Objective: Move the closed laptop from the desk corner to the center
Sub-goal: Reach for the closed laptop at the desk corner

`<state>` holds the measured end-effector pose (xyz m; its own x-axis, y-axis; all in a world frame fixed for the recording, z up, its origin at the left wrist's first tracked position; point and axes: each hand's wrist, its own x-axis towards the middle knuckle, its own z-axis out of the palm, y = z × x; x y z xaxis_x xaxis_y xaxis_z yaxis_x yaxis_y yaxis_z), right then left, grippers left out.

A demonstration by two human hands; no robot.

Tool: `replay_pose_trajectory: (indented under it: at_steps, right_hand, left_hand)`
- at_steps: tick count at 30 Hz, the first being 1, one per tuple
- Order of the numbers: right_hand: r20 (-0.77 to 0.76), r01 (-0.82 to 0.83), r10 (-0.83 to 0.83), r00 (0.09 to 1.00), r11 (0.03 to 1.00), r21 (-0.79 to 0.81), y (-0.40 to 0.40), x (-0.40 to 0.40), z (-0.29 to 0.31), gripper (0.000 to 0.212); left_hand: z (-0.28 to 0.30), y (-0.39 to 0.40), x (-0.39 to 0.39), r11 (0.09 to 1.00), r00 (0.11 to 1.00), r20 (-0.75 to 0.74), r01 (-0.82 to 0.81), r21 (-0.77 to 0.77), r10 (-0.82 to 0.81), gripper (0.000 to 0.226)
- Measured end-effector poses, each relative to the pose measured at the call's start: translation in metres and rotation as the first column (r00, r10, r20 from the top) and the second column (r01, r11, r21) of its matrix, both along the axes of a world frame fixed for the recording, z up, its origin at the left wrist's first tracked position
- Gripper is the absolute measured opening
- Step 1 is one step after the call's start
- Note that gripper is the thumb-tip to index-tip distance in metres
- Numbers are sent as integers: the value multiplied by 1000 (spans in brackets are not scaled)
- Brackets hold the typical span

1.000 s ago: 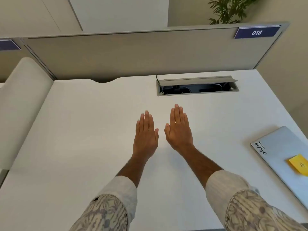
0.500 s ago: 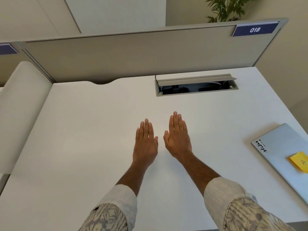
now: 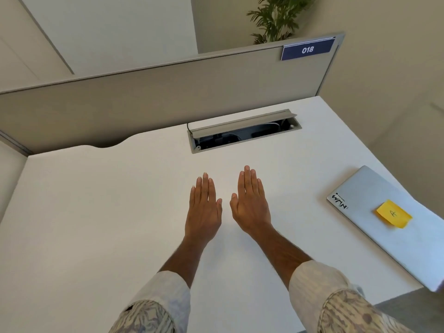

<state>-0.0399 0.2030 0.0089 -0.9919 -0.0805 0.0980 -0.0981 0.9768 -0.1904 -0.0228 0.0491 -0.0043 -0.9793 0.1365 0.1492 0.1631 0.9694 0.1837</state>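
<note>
A closed silver laptop (image 3: 374, 205) lies at the near right corner of the white desk (image 3: 96, 212), its near end overhanging the desk edge. A yellow sticky note (image 3: 393, 213) and a black sticker sit on its lid. My left hand (image 3: 204, 207) and my right hand (image 3: 251, 203) lie flat, palms down, side by side at the middle of the desk, fingers straight and together, holding nothing. The right hand is well left of the laptop and apart from it.
An open cable hatch (image 3: 243, 132) with a raised grey flap is set into the desk behind my hands. A grey partition (image 3: 156, 102) with a blue "018" plate (image 3: 307, 49) closes the desk's far side. A potted plant (image 3: 276, 18) stands behind it.
The view has swung to the right, so more of the laptop shows. Both hands stay flat at the middle of the desk, drawn slightly toward me.
</note>
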Motion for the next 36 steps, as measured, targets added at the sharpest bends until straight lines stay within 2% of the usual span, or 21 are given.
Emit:
replay_pose_trajectory:
  at_steps: [12,20,28,36]
  right_hand:
    - [-15,216,-217,976,975,-47,85,-1,-2,66]
    - [-30,360,-364,931,930,-78,152,12,-4,64]
    - [-8,554,-558,830,825,-111,223,27,-15,64]
    - [-17,643,-653,757,751,-150,274,38,-19,64]
  left_hand:
    - [4,88,-33,977,978,7,211,-14,-210,64]
    - [0,156,-50,926,927,28,375,-51,-374,65]
    - [-6,232,-55,854,855,42,519,-39,-517,66]
    - [-16,291,-61,780,780,65,625,-28,-623,64]
